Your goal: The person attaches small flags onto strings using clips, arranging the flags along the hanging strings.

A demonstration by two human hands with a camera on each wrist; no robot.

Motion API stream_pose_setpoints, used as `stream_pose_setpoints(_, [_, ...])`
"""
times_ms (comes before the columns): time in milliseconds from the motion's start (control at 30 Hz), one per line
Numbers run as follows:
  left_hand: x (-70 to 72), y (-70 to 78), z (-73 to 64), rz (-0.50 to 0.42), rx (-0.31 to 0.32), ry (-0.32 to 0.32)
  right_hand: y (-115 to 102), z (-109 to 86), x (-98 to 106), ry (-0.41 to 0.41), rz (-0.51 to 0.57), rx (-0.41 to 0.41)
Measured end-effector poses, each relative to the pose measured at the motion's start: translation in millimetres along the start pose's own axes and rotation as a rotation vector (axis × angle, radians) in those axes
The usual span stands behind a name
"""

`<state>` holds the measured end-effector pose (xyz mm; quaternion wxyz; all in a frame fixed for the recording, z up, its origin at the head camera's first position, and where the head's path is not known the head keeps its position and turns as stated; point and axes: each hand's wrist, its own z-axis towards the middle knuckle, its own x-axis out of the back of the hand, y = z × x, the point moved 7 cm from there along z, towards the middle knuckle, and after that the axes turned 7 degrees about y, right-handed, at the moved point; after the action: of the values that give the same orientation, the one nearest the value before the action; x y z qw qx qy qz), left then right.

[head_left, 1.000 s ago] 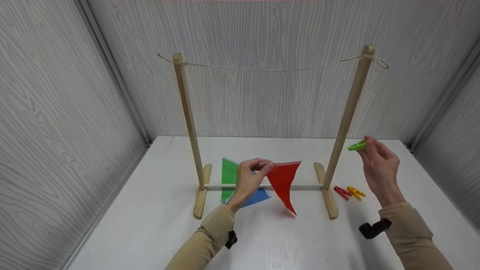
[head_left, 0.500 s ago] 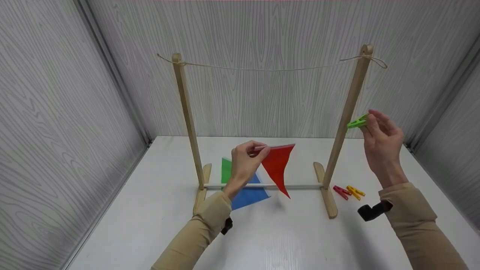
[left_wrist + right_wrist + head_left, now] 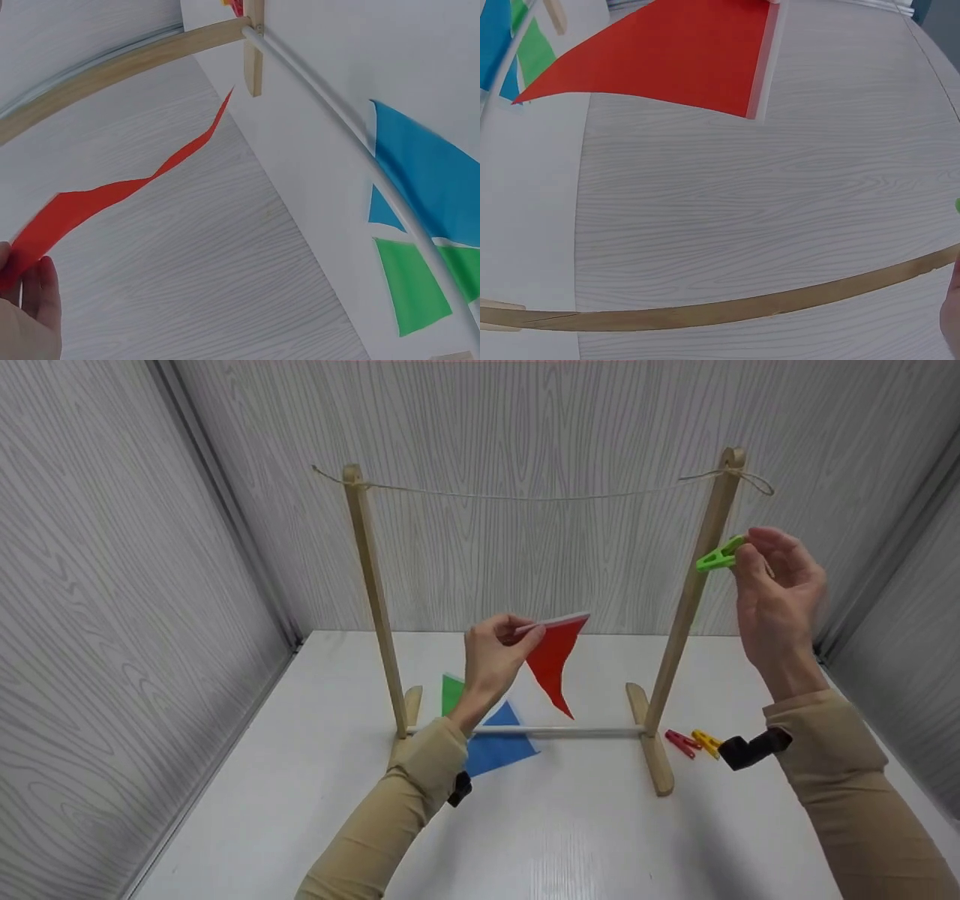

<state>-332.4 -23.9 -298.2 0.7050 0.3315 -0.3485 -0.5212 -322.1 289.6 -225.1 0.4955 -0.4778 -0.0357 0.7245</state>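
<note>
- Left hand (image 3: 495, 656): grip clamped on the red flag (image 3: 553, 664), thumb and fingers pinching its white top edge.
- Red flag: in the air between the posts, below the string (image 3: 540, 499), well apart from it; pointed tip hangs down, body curls a bit.
- Right hand (image 3: 784, 592): raised by the right post (image 3: 691, 592); grip clamped on the green peg (image 3: 718, 556), thumb and fingers together on it.
- Green peg: overlaps the right post in head view; contact with it, can't tell. Only a sliver shows in right wrist view.
- String: tied near the tops of the left post (image 3: 375, 577) and right post, sags slightly, bow loop at right.
- White rod (image 3: 581, 731): joins both posts low down.
- Blue flag (image 3: 499, 746) and green flag (image 3: 451, 690): on the counter (image 3: 577, 840) near the left post, partly hidden by left arm in head view.
- Red peg (image 3: 681, 743) and yellow peg (image 3: 705, 742): on the counter, right of the right post's foot, just beside each other.
- Both sleeves tan (image 3: 836, 787).
</note>
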Motion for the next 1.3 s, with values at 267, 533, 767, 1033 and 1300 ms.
stream_pose_setpoints(267, [-5.8,12.8,13.3,-0.069,0.012,0.018,-10,11.0,-23,-0.048,-0.049,0.056])
stream_pose_setpoints(533, [-9.6,21.9,28.6,-0.162,0.025,0.021,-22,21.5,-39,-0.07,-0.123,0.119])
stream_pose_setpoints(767, [-10.9,33.0,39.8,-0.215,0.037,0.026,-26,26.7,-54,-0.094,-0.117,0.123])
stream_pose_setpoints(1033, [-24.6,42.5,49.8,-0.275,0.073,0.005,-32,32.4,-70,-0.119,-0.144,0.134])
stream_pose_setpoints(1300, [-38.4,57.0,56.7,-0.309,0.083,-0.023,-38,43.9,-91,-0.189,-0.249,0.203])
